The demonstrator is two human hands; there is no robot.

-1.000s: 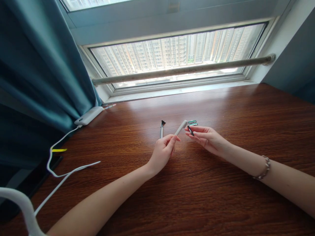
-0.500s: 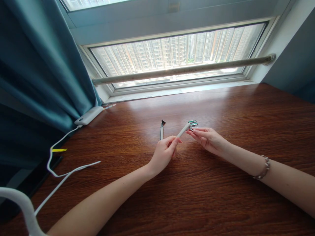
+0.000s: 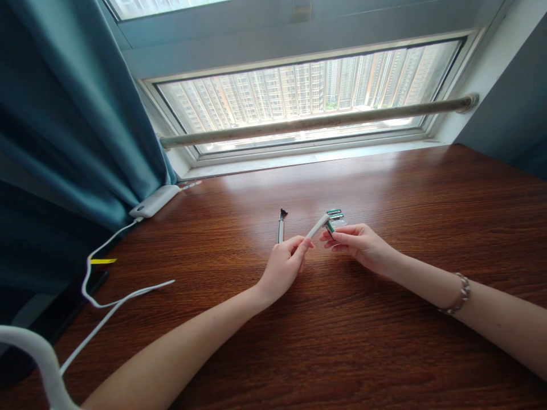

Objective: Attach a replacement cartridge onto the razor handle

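Observation:
My left hand (image 3: 287, 262) is closed around the lower part of a pale razor handle (image 3: 317, 226), which slants up to the right. At its top end sits a razor blade cartridge (image 3: 329, 228) with a green strip, pinched in the fingers of my right hand (image 3: 358, 244). Whether the cartridge is fixed to the handle I cannot tell. Just behind them, more green-striped blade cartridges (image 3: 335, 214) lie on the table by a clear plastic piece (image 3: 341, 222). Another razor (image 3: 281, 226) with a dark head lies beyond my left hand, its lower end hidden.
The brown wooden table (image 3: 384, 341) reaches back to the window sill. At the left are a white power bank (image 3: 154, 201), a white cable (image 3: 115, 302), a yellow strip (image 3: 103, 261) and a curved white stand (image 3: 36, 347). A blue curtain (image 3: 85, 102) hangs there.
My right hand has tilted and shifted slightly down, turning the cartridge so its green strip shows. More of the clear plastic behind is visible. My left hand has hardly moved.

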